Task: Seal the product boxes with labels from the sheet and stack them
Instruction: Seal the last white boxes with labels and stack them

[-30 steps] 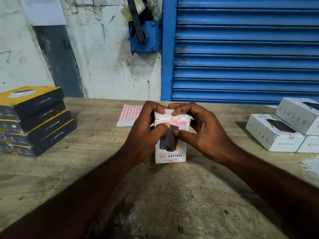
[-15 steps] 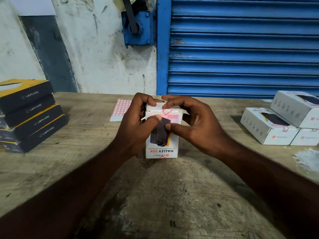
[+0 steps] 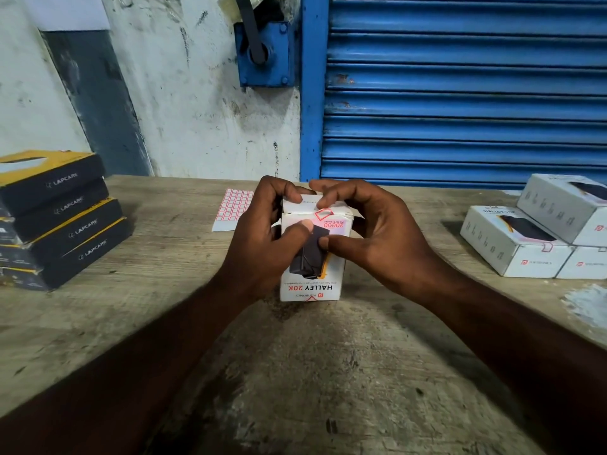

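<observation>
Since half a second ago almost nothing has shifted: both hands keep their grip and the white box (image 3: 312,290) stands on end at the same spot in the middle of the wooden table (image 3: 147,323). The left hand (image 3: 259,244) and right hand (image 3: 377,238) curl round its upper part, thumbs pressed on the near face, fingertips on the top flap. A red-edged label (image 3: 323,214) sits across the top near edge, between the fingertips; how well it is stuck down is unclear. The box's far side is hidden. Behind the left hand lies the label sheet (image 3: 231,208), its right part covered. A stack of black-and-yellow boxes (image 3: 59,218) at far left and more white boxes (image 3: 512,247) at far right are cut off by the frame edges.
</observation>
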Action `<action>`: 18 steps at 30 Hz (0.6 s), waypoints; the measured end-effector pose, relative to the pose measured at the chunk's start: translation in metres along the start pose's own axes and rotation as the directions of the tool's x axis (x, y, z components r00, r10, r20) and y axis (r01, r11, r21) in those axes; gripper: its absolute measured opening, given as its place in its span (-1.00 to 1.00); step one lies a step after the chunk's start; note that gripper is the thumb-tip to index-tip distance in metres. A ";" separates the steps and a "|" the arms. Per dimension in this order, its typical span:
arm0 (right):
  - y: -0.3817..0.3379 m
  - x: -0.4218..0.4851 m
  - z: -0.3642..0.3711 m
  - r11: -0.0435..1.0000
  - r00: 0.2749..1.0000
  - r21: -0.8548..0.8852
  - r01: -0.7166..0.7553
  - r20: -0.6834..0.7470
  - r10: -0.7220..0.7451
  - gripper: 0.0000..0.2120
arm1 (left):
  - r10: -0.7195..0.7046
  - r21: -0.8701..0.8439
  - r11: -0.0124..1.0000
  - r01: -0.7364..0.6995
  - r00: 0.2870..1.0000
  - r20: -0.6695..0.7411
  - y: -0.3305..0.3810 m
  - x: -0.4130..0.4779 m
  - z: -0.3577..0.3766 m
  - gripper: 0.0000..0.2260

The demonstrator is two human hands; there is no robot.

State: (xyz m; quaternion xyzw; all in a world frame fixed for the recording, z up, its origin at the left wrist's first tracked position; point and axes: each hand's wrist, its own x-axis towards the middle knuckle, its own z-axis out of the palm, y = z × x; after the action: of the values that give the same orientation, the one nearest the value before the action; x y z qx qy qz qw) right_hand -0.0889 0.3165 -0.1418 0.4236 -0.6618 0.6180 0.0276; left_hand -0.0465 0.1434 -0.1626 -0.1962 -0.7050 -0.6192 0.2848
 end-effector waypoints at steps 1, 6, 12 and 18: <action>0.000 0.000 0.000 1.000 1.000 0.004 0.000 0.001 0.000 -0.63 | 0.004 0.011 1.000 -0.004 1.000 -0.004 0.000 0.000 0.000 -0.75; 0.001 0.001 0.000 0.998 1.000 0.052 -0.017 -0.003 0.017 -0.66 | 0.015 0.055 0.998 -0.014 1.000 -0.021 -0.001 0.000 0.000 -0.74; -0.001 0.001 0.001 0.998 0.998 0.064 -0.011 -0.054 0.015 -0.82 | 0.015 0.086 0.996 -0.014 1.000 -0.018 0.000 -0.001 0.001 -0.74; -0.002 0.002 0.002 0.999 0.994 0.031 -0.024 -0.107 0.028 -0.81 | 0.011 0.099 0.995 -0.009 1.000 -0.021 -0.001 -0.001 -0.001 -0.73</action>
State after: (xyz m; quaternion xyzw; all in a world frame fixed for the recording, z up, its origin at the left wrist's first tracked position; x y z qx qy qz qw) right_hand -0.0876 0.3142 -0.1395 0.3812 -0.6556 0.6500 0.0490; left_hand -0.0468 0.1426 -0.1639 -0.1790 -0.7306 -0.5842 0.3048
